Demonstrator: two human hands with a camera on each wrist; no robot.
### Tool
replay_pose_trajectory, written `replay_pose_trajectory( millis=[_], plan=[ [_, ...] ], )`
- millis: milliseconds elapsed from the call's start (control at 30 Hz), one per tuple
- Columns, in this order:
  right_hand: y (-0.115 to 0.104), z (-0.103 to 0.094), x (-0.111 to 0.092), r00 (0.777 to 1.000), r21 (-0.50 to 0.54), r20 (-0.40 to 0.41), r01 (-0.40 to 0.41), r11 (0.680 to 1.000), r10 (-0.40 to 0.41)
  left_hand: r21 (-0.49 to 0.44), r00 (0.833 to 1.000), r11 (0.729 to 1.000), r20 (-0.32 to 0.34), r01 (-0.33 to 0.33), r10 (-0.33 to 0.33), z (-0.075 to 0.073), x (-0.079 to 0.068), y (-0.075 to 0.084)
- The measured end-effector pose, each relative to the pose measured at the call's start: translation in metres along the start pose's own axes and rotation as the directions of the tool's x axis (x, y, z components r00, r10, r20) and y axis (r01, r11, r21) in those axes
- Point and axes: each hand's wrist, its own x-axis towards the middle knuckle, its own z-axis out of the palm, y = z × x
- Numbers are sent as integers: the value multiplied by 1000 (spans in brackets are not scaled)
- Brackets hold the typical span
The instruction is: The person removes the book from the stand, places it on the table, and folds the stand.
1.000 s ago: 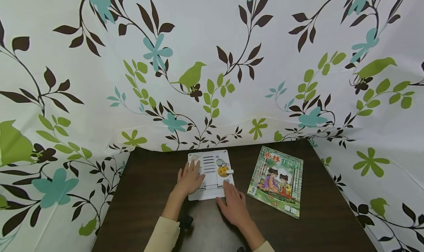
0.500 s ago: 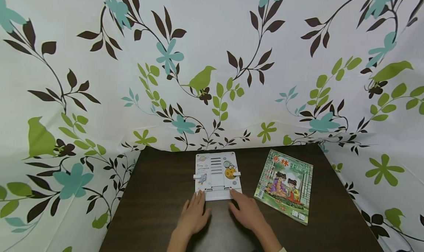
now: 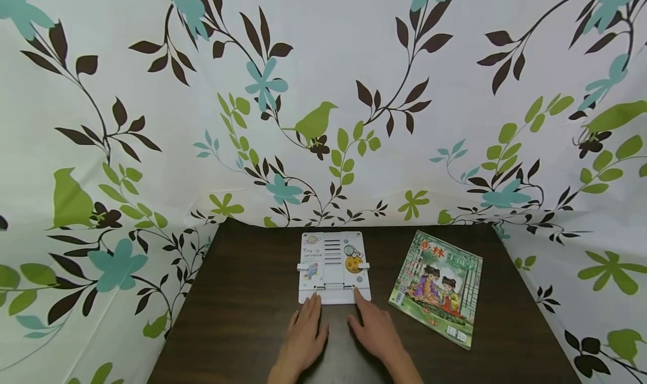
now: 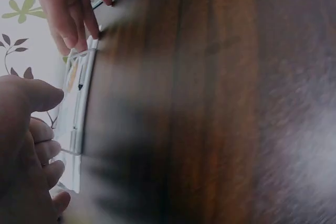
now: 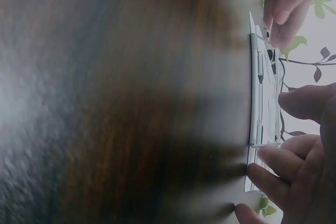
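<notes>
A white folding book stand [image 3: 333, 257], printed with "Tiny universe" and space drawings, lies flat near the back of the table in the head view. Small white page clips stick out at its left [image 3: 303, 266] and right [image 3: 364, 265] sides. My left hand [image 3: 302, 334], fingers extended, has its fingertips at the stand's near left edge. At the near right edge are the fingertips of my right hand [image 3: 376, 329], thumb spread toward the middle. Both wrist views show the stand edge-on, its near lip [image 4: 86, 98] facing me; firm contact is hard to tell.
A green illustrated magazine [image 3: 438, 287] lies slanted to the right of the stand. The dark wooden table [image 3: 237, 305] ends at a white cloth backdrop [image 3: 323, 47] with leaf and bird prints, which also hangs at both sides.
My left hand has come down from the stand's left panel to its near edge, uncovering the print and the left clip. My right hand stays by the near right edge. The head view has shifted.
</notes>
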Motion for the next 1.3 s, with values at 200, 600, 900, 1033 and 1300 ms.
replay_pose_trajectory(
  millis=[200,600,900,1033,1300],
  plan=[
    [-3,-1,3,999,-80,-40,3,997,-6,-10,996,1000,-88,0,-1,9,1,-3],
    [-7,3,4,996,-128,-74,31,991,-41,63,981,998,-196,15,-3,13,6,-11],
    [-14,2,12,995,-213,-77,41,976,-59,100,977,994,-211,44,-22,7,11,-8],
    [-17,1,15,995,-222,-89,33,974,-54,113,975,991,-219,70,-44,6,14,-7],
    [-20,-2,17,997,-214,-76,-12,977,-4,55,950,994,-303,92,-71,11,22,-6]
  ],
)
